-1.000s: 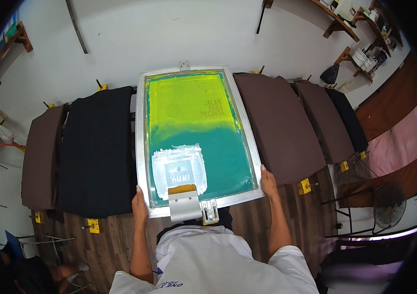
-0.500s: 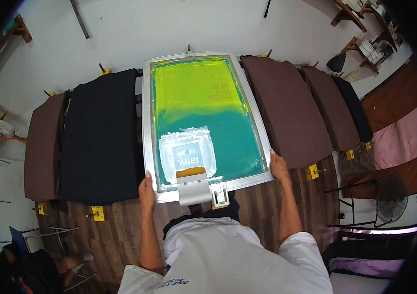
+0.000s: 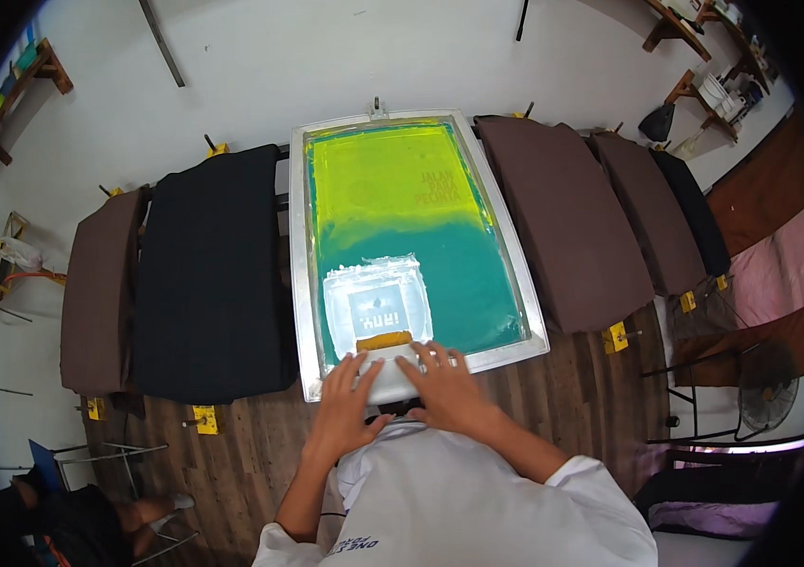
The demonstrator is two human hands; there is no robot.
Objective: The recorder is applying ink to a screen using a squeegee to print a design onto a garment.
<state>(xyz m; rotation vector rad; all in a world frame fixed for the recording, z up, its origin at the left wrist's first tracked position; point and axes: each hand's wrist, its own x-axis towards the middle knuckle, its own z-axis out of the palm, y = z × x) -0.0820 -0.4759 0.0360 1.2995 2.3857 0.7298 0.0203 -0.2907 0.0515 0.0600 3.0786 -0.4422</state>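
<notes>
Here, both hands are spread, with fingers fanned over the squeegee (image 3: 390,375), which lies just beyond and between the palms. The left hand (image 3: 346,404) covers its left end and the right hand (image 3: 450,389) its right end; whether the thumbs touch it, I cannot tell. Just past the fingertips sits the amber blade (image 3: 383,340), then white ink (image 3: 337,312). The screen (image 3: 463,274) stretches away from both hands, its near edge under the squeegee.
</notes>
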